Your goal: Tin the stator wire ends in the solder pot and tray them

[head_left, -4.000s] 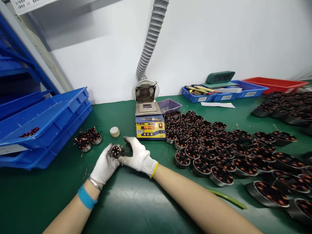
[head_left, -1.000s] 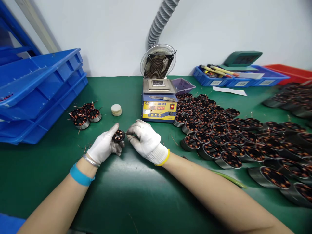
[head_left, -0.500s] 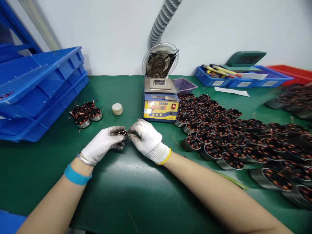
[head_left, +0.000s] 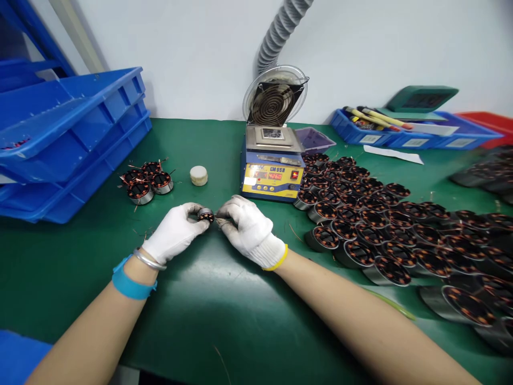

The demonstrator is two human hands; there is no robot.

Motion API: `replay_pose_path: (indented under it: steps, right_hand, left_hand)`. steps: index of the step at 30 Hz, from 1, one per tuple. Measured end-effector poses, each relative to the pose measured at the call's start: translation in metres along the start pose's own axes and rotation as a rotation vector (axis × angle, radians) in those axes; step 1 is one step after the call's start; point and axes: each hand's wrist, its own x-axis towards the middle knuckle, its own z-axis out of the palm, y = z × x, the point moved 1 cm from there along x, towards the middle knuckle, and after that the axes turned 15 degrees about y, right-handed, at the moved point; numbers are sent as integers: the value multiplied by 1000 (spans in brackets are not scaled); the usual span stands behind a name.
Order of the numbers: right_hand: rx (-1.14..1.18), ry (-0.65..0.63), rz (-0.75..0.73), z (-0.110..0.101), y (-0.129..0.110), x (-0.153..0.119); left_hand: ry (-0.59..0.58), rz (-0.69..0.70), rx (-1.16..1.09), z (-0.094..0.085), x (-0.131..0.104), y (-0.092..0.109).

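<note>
My left hand [head_left: 176,230], in a white glove with dark-stained fingertips, is closed around the edge of a small motor stator [head_left: 206,215]. The stator's ring of copper windings faces me. Just right of it, my right hand [head_left: 246,227], also gloved, pinches thumb and forefinger together on a thin wire at the stator's edge; the wire is mostly hidden by the fingers. Several stators with wire ends sticking out [head_left: 141,192] stand together beyond my left hand. A round whitish block [head_left: 199,175] sits between them and the solder pot [head_left: 272,176].
Rows of stators [head_left: 387,270] cover the right side of the green table [head_left: 192,321]. Stacked blue bins [head_left: 100,123] stand at the left. Behind the solder pot are a fan [head_left: 276,104] and grey hose [head_left: 280,37]. Blue trays [head_left: 412,140] with tools lie at the back right.
The stator has been turned in my left hand so that more of its wound face shows. My right hand stays pinched at its edge. The whole view has shifted slightly.
</note>
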Motion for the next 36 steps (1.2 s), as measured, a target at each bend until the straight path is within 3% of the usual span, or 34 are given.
replay_pose_path:
  steps: [4, 9, 18, 24, 28, 36]
  right_hand:
    - [4, 0, 15, 0, 0, -1]
    - [-24, -31, 39, 0, 0, -1]
    - [-32, -56, 54, 0, 0, 0]
    - [-11, -30, 52, -1, 1, 0]
    - [-6, -21, 65, -1, 1, -1]
    - [-23, -56, 54, -1, -1, -1]
  left_hand:
    - [-48, -106, -97, 1, -3, 2]
    - [-6, -76, -198, 2, -2, 2]
    - [-31, 50, 22, -4, -1, 0]
    - [-106, 31, -49, 0, -3, -2]
    - [-52, 22, -106, 1, 1, -7]
    - [-47, 12, 85, 1, 1, -4]
